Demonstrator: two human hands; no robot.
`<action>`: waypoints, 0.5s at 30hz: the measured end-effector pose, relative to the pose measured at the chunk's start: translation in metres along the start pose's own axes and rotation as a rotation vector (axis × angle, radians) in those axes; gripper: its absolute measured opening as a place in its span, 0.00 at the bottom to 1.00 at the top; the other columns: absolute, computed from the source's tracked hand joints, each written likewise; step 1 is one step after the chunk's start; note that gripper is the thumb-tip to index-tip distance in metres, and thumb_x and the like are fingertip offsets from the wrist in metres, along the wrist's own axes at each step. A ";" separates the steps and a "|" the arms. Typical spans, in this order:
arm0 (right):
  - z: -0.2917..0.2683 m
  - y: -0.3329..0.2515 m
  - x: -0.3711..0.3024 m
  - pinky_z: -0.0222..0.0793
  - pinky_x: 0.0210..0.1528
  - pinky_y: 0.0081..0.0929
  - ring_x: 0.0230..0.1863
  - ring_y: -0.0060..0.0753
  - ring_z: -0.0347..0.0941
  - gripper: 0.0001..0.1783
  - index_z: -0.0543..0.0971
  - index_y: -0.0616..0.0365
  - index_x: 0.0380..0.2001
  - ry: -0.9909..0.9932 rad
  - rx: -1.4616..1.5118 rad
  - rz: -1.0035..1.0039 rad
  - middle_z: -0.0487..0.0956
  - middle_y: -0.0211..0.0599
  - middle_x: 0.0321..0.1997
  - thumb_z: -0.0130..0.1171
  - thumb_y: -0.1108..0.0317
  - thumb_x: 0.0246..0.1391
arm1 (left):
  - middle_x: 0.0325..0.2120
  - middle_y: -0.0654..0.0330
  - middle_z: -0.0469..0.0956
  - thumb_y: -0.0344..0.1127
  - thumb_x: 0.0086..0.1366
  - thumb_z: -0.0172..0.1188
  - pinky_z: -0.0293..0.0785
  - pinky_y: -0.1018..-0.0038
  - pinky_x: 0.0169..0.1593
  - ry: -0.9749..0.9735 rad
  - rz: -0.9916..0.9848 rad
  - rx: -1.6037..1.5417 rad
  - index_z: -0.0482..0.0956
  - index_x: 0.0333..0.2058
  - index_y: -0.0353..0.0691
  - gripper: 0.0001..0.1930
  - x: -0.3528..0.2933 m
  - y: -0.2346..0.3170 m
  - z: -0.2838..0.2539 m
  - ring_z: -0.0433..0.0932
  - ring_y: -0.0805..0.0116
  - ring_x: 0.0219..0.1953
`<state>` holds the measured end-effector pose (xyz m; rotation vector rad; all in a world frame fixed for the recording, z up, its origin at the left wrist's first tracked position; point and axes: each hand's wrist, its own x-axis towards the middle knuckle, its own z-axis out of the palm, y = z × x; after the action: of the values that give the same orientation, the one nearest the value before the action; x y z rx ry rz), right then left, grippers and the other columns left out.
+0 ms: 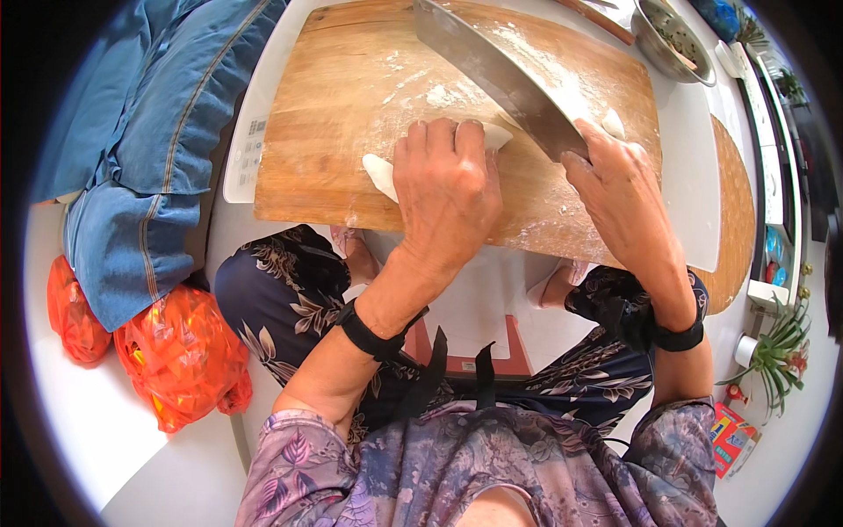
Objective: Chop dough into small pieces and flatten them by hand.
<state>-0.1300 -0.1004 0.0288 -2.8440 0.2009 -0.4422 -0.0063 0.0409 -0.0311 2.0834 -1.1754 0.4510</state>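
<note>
A large wooden cutting board dusted with flour lies before me. My left hand curls its fingers over a strip of white dough, whose ends show on both sides of the hand. My right hand grips a wide-bladed kitchen knife by its handle, which the fingers mostly hide. The blade slants up and left across the board, just right of the dough's right end. A small white piece of dough shows beside the right hand.
At the far right stands a metal bowl with food in it, near a wooden stick. Denim-covered seating borders the left side. Orange plastic bags sit below it. A potted plant is at right.
</note>
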 end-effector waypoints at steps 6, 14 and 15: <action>-0.015 -0.029 -0.007 0.66 0.34 0.38 0.27 0.56 0.70 0.17 0.73 0.71 0.47 0.024 0.170 0.180 0.71 0.59 0.25 0.53 0.71 0.57 | 0.24 0.53 0.74 0.24 0.50 0.62 0.68 0.62 0.34 0.024 -0.028 -0.002 0.77 0.32 0.34 0.09 -0.002 -0.001 -0.001 0.72 0.53 0.30; -0.015 -0.041 -0.008 0.69 0.32 0.46 0.30 0.57 0.74 0.08 0.70 0.63 0.37 -0.096 0.085 0.152 0.76 0.52 0.25 0.52 0.75 0.53 | 0.24 0.55 0.75 0.24 0.50 0.62 0.68 0.63 0.32 0.008 -0.024 0.016 0.78 0.31 0.36 0.07 -0.001 -0.002 0.000 0.72 0.54 0.29; -0.015 -0.040 -0.008 0.69 0.32 0.46 0.30 0.57 0.74 0.08 0.70 0.63 0.37 -0.096 0.086 0.153 0.76 0.52 0.25 0.52 0.75 0.53 | 0.24 0.55 0.75 0.24 0.50 0.62 0.68 0.63 0.32 0.007 -0.024 0.015 0.78 0.31 0.36 0.07 -0.001 -0.002 0.001 0.72 0.54 0.29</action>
<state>-0.1380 -0.0640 0.0511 -2.7333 0.3688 -0.2752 -0.0051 0.0421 -0.0333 2.1047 -1.1452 0.4574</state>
